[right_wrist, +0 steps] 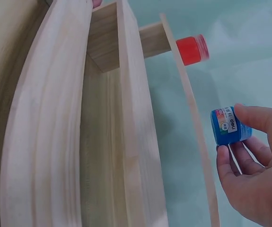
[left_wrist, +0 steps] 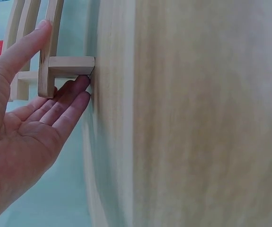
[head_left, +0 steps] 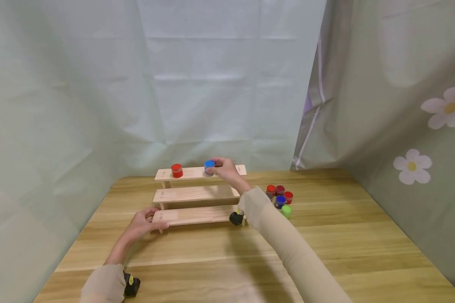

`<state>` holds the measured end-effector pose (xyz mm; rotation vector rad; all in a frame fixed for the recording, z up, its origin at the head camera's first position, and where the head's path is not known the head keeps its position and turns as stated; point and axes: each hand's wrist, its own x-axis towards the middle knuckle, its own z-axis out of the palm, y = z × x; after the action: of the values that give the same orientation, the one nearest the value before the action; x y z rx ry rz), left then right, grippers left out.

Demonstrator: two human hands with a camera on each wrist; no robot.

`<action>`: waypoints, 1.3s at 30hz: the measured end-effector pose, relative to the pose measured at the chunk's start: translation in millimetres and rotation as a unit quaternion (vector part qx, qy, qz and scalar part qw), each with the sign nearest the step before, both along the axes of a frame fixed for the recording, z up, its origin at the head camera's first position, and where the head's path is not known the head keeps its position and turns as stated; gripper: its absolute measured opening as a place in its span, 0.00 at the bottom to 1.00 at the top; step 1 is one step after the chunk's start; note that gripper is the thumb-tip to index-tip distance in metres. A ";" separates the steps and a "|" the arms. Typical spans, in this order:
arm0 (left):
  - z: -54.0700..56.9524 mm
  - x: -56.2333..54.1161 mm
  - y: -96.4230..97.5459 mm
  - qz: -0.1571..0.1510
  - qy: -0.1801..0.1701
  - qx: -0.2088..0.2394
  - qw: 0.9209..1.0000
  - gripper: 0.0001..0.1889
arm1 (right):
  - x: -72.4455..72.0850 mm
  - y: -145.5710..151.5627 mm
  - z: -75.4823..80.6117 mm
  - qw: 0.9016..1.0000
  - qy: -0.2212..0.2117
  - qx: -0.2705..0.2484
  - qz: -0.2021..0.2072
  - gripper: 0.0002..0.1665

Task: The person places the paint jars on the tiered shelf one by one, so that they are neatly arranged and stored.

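Note:
In the head view a three-tier wooden shelf [head_left: 197, 215] stands on the table. At its left end my left hand [head_left: 142, 225] holds the lowest tier, the thumb [left_wrist: 24, 45] on the board and the other fingers by the leg. My right hand [head_left: 226, 170] pinches a small blue paint jar [head_left: 209, 165] at the top tier. In the right wrist view the labelled blue jar [right_wrist: 229, 125] sits between thumb and fingers, a gap showing between it and the top board's edge. A red paint jar [head_left: 177, 171] stands toward the left on the top tier.
Right of the shelf stands a cluster of several paint jars, among them a dark blue jar [head_left: 280, 202], a green jar [head_left: 286, 211] and a red jar [head_left: 288, 197]. A pale curtain [head_left: 220, 84] hangs behind the wooden table [head_left: 345, 235].

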<state>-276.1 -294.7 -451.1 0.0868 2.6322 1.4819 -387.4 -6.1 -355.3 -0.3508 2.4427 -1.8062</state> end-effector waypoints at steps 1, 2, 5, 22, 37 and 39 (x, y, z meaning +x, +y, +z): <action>-0.5 0.0 -0.1 0.001 -0.001 0.000 1.000 0.42 | 0.1 -0.6 0.7 1.000 -0.001 0.002 -0.001 0.30; -0.7 -0.2 -0.3 0.001 -0.002 -0.001 1.000 0.43 | 0.3 -1.3 1.4 1.000 -0.001 0.002 -0.001 0.30; -1.9 -1.1 -0.6 0.000 -0.004 -0.001 1.000 0.44 | 0.5 -4.2 2.2 1.000 -0.006 -0.001 -0.001 0.30; -0.9 -2.4 -2.3 -0.010 -0.003 -0.003 1.000 0.42 | 1.2 -15.8 -6.7 1.000 0.000 0.009 0.006 0.31; 0.1 1.6 -8.4 -0.004 0.001 -0.015 1.000 0.41 | 10.6 15.7 7.6 0.997 -0.024 -0.074 0.016 0.29; -0.7 0.3 -6.4 -0.006 -0.002 -0.013 1.000 0.42 | 13.6 30.4 8.6 0.996 -0.022 -0.083 0.012 0.29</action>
<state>-275.8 -301.1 -451.8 0.0972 2.6418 1.4434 -373.8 24.3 -346.7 -0.3463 2.2568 -1.9897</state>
